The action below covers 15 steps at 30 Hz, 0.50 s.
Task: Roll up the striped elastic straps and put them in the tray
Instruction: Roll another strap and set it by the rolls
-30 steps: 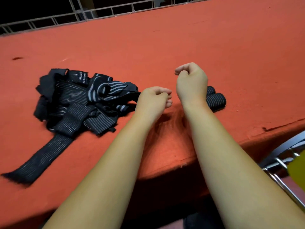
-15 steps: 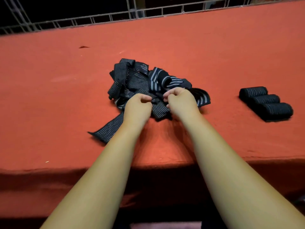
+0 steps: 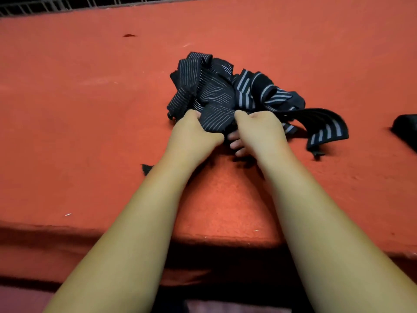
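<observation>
Striped black elastic straps (image 3: 225, 91) lie in one messy heap on the red felt desk (image 3: 79, 123). The heap is a bit right of the middle and near the front edge, so the person can reach it easily.

On the left, a small black strap end (image 3: 146, 169) peeks out beside the left arm. It looks like the tail of a strap that runs under the arm.

Next comes the left hand (image 3: 194, 136). Its fingers curl round the near edge of a thin-striped strap piece (image 3: 216, 120) at the front of the heap. The right hand (image 3: 259, 132) is just beside it and grips the other side of the same piece, thumb on top and fingers tucked under. I think both hands hold it this way to pull one strap out of the tangle, so it can be rolled.

Further right, a strap with wide pale stripes (image 3: 327, 129) loops out of the heap and flops onto the desk.

At the far right edge sits a dark bundle (image 3: 406, 129), well apart from the heap. It is cut off, so I cannot tell what it is; it may be a rolled strap.

No tray shows, and the heap is not yet rolled.
</observation>
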Tool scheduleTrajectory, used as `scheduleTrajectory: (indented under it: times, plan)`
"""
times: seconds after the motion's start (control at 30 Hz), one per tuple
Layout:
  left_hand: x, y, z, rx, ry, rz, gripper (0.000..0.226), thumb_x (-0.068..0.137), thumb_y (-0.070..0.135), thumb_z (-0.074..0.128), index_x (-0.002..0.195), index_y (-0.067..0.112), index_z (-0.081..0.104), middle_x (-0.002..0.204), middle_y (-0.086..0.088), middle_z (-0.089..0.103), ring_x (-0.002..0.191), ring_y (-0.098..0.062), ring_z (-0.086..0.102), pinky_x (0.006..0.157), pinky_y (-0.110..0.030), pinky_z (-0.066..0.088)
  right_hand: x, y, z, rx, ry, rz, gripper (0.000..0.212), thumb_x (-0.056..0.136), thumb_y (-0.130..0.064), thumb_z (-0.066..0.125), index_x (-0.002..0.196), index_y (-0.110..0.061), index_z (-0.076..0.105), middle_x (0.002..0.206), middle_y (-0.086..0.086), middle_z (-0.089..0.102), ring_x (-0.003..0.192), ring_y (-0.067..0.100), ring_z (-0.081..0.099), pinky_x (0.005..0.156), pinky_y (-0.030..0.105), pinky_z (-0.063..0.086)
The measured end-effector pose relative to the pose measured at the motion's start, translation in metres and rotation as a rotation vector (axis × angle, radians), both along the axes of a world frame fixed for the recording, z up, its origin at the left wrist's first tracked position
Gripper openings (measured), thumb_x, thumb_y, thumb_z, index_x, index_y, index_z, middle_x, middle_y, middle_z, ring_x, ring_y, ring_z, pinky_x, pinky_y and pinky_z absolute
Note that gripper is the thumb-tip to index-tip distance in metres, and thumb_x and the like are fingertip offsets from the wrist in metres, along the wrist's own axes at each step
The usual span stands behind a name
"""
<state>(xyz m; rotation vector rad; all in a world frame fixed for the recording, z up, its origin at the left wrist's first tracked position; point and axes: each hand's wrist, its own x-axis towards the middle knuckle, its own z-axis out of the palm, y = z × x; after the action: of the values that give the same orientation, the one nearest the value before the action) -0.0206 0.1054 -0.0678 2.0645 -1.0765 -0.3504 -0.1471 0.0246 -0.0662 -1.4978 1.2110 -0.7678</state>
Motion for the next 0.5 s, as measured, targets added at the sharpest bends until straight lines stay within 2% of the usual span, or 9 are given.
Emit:
scheduleTrajectory:
  times: [0.07,0.13,0.2,0.23,0.33,0.37,0.4,0.43,0.5]
  plan:
    - [0.004,0.007,0.006,-0.036,0.1,-0.126,0.046,0.076,0.027,0.094,0.113,0.026,0.067,0.097,0.012,0.075,0.078,0.006,0.067,0.062,-0.014,0.046,0.007,-0.002,-0.003,0.078,-0.129,0.026,0.039,0.103,-0.039,0.062,0.088,-0.005,0.074,0.08,0.016,0.08,0.066,0.034,0.078,0.059,0.046,0.066]
    - [0.01,0.015,0.008,-0.03,0.133,-0.227,0.051,0.074,0.033,0.098,0.115,0.03,0.068,0.1,0.013,0.077,0.082,0.006,0.071,0.071,-0.017,0.053,0.009,-0.002,-0.006,0.104,-0.296,0.022,0.03,0.099,-0.035,0.068,0.09,-0.007,0.075,0.095,0.022,0.08,0.079,0.038,0.08,0.06,0.043,0.064]
    - [0.013,0.022,0.009,0.004,0.133,-0.265,0.058,0.074,0.04,0.098,0.123,0.034,0.067,0.107,0.013,0.078,0.091,0.003,0.074,0.08,-0.023,0.057,0.009,-0.006,-0.007,0.02,-0.355,-0.043,0.014,0.088,-0.032,0.07,0.082,-0.019,0.073,0.097,0.017,0.081,0.091,0.04,0.079,0.076,0.056,0.066]
    - [0.015,0.023,0.008,0.017,0.156,-0.266,0.06,0.076,0.039,0.097,0.126,0.031,0.066,0.105,0.013,0.078,0.086,0.006,0.074,0.078,-0.02,0.056,0.007,-0.007,-0.005,-0.005,-0.39,-0.053,0.01,0.084,-0.03,0.069,0.079,-0.022,0.071,0.094,0.014,0.08,0.091,0.038,0.078,0.082,0.061,0.064]
    - [0.017,0.03,0.006,0.098,0.248,-0.323,0.042,0.088,0.024,0.09,0.121,0.016,0.067,0.074,0.017,0.072,0.06,0.009,0.067,0.06,-0.011,0.05,0.0,-0.004,0.007,0.032,-0.643,-0.057,0.011,0.078,-0.016,0.062,0.073,-0.024,0.057,0.088,0.016,0.058,0.084,0.029,0.057,0.078,0.051,0.049]
    - [0.017,0.032,0.004,0.126,0.284,-0.359,0.032,0.092,0.022,0.087,0.116,0.012,0.069,0.075,0.014,0.076,0.067,0.003,0.073,0.069,-0.018,0.058,-0.003,-0.002,0.013,0.066,-0.742,-0.063,0.011,0.078,-0.012,0.059,0.077,-0.022,0.054,0.089,0.015,0.053,0.085,0.027,0.052,0.079,0.047,0.046]
    - [0.017,0.033,0.001,0.135,0.313,-0.39,0.025,0.095,0.021,0.083,0.114,0.01,0.071,0.088,0.007,0.082,0.084,-0.008,0.079,0.086,-0.034,0.064,-0.005,-0.001,0.015,0.103,-0.815,-0.078,0.011,0.078,-0.009,0.055,0.08,-0.02,0.052,0.087,0.013,0.052,0.084,0.026,0.051,0.078,0.043,0.046]
    - [0.016,0.036,0.0,0.13,0.342,-0.416,0.022,0.097,0.021,0.08,0.114,0.009,0.073,0.102,-0.003,0.083,0.097,-0.017,0.08,0.1,-0.047,0.061,-0.007,-0.001,0.016,0.136,-0.854,-0.101,0.013,0.077,-0.007,0.052,0.08,-0.019,0.049,0.084,0.01,0.052,0.081,0.026,0.049,0.075,0.04,0.046]
    - [0.011,0.038,0.001,0.107,0.41,-0.444,0.023,0.101,0.022,0.075,0.12,0.009,0.074,0.117,-0.012,0.081,0.103,-0.02,0.076,0.106,-0.051,0.056,-0.015,-0.004,0.013,0.174,-0.88,-0.126,0.027,0.063,-0.007,0.058,0.077,-0.018,0.038,0.082,0.014,0.045,0.078,0.032,0.042,0.073,0.041,0.044]
